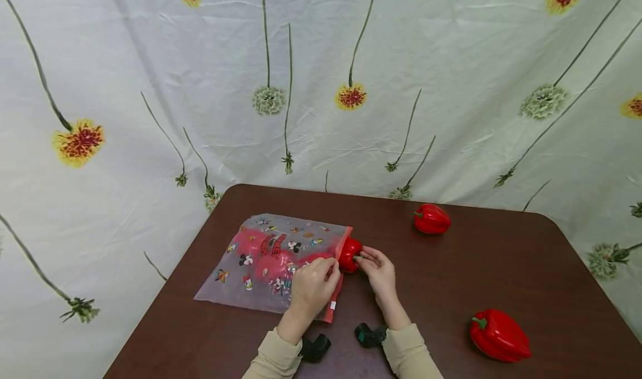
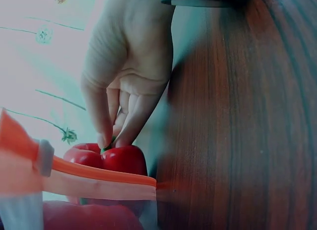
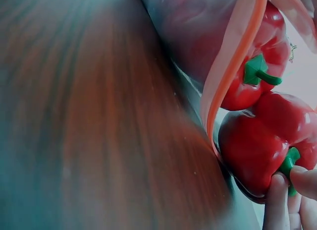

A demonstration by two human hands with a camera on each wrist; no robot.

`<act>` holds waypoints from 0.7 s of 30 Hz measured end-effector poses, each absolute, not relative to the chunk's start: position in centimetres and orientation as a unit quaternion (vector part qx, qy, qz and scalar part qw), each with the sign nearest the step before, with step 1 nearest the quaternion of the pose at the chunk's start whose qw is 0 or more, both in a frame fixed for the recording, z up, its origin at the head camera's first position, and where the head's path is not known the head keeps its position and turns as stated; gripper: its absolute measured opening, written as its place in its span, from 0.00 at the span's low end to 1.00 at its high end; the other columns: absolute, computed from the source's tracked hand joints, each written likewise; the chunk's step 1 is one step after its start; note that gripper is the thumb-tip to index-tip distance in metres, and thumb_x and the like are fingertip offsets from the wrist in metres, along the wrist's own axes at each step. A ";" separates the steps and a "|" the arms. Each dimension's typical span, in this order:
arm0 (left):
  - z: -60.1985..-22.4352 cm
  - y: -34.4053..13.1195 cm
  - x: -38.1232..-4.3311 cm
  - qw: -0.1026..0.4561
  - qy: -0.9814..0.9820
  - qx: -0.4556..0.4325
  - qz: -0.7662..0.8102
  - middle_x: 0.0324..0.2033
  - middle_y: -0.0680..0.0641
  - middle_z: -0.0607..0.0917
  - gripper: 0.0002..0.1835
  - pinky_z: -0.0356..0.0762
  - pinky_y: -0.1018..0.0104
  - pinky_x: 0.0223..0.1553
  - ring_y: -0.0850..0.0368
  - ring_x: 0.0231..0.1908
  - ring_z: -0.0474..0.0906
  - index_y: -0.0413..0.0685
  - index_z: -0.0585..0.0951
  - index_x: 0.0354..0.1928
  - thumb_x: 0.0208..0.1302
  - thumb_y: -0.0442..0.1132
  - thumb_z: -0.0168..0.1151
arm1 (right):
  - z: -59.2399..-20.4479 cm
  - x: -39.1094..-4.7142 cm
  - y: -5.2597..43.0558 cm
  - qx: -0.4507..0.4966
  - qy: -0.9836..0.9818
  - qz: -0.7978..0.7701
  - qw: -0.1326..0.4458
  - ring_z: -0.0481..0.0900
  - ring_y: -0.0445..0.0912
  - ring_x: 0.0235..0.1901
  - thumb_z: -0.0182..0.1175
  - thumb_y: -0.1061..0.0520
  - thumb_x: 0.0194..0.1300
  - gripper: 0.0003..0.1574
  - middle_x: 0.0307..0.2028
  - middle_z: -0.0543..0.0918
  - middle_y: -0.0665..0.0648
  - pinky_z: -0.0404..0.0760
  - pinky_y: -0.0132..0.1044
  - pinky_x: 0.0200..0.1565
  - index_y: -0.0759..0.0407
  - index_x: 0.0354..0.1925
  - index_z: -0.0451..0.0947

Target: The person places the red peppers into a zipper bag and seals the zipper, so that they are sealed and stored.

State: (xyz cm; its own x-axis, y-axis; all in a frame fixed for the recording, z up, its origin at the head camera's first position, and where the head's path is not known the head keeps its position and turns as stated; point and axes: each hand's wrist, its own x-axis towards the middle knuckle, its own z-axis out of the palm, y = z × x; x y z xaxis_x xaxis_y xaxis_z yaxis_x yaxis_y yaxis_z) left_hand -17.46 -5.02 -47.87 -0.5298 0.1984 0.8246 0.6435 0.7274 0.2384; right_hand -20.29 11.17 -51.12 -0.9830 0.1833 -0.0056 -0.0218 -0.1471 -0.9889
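A translucent zip bag (image 1: pixel 236 281) with cartoon prints and an orange-red zip edge lies on the table, several red bell peppers showing through it. My left hand (image 1: pixel 312 284) pinches the bag's rim at its mouth. In the mouth sits a red bell pepper (image 1: pixel 349 249), part way past the zip edge. My right hand (image 1: pixel 381 273) pinches that pepper's green stem (image 3: pixel 290 163) between thumb and fingers. Just behind it, the right wrist view shows another bell pepper (image 3: pixel 270 46) with its stem toward the opening. The zip slider (image 2: pixel 44 158) shows in the left wrist view.
One loose red bell pepper (image 1: pixel 432 219) lies near the table's back edge. Another bell pepper (image 1: pixel 500 335) lies at the front right. The brown table (image 1: pixel 426 284) backs onto a pale flowered cloth (image 1: pixel 321 61).
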 end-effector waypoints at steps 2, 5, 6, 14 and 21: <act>-47.9 -5.0 -17.4 0.416 -0.829 -0.258 -0.271 0.19 0.52 0.80 0.06 0.71 0.72 0.16 0.63 0.14 0.72 0.44 0.83 0.25 0.44 0.32 0.71 | -51.1 -20.3 11.1 -0.060 -0.648 0.757 0.067 0.80 0.40 0.38 0.58 0.70 0.60 0.22 0.46 0.78 0.68 0.79 0.31 0.41 0.76 0.54 0.71; -47.9 -4.9 -17.4 0.412 -0.828 -0.263 -0.275 0.19 0.51 0.80 0.06 0.71 0.73 0.17 0.63 0.14 0.72 0.43 0.83 0.25 0.44 0.31 0.71 | -51.1 -20.4 10.9 -0.055 -0.650 0.754 0.071 0.80 0.40 0.37 0.57 0.70 0.61 0.22 0.45 0.78 0.68 0.79 0.31 0.42 0.76 0.54 0.70; -48.0 -4.9 -17.3 0.411 -0.827 -0.265 -0.276 0.19 0.51 0.80 0.06 0.72 0.73 0.18 0.63 0.15 0.72 0.43 0.83 0.26 0.44 0.31 0.71 | -51.1 -20.4 10.9 -0.054 -0.651 0.754 0.072 0.80 0.40 0.37 0.57 0.71 0.61 0.22 0.45 0.78 0.68 0.79 0.31 0.42 0.76 0.54 0.71; -48.2 -4.8 -17.4 0.398 -0.829 -0.273 -0.282 0.21 0.50 0.81 0.07 0.75 0.73 0.21 0.62 0.17 0.74 0.43 0.83 0.27 0.43 0.32 0.71 | -51.4 -20.7 10.1 -0.048 -0.665 0.740 0.087 0.80 0.42 0.37 0.59 0.69 0.60 0.21 0.44 0.79 0.68 0.79 0.29 0.41 0.75 0.53 0.73; -48.2 -4.8 -17.4 0.407 -0.827 -0.277 -0.270 0.20 0.52 0.80 0.04 0.72 0.72 0.18 0.64 0.16 0.72 0.43 0.82 0.27 0.47 0.33 0.68 | -51.3 -20.9 9.4 -0.039 -0.664 0.742 0.085 0.81 0.44 0.39 0.57 0.70 0.61 0.21 0.46 0.78 0.69 0.79 0.31 0.41 0.74 0.53 0.73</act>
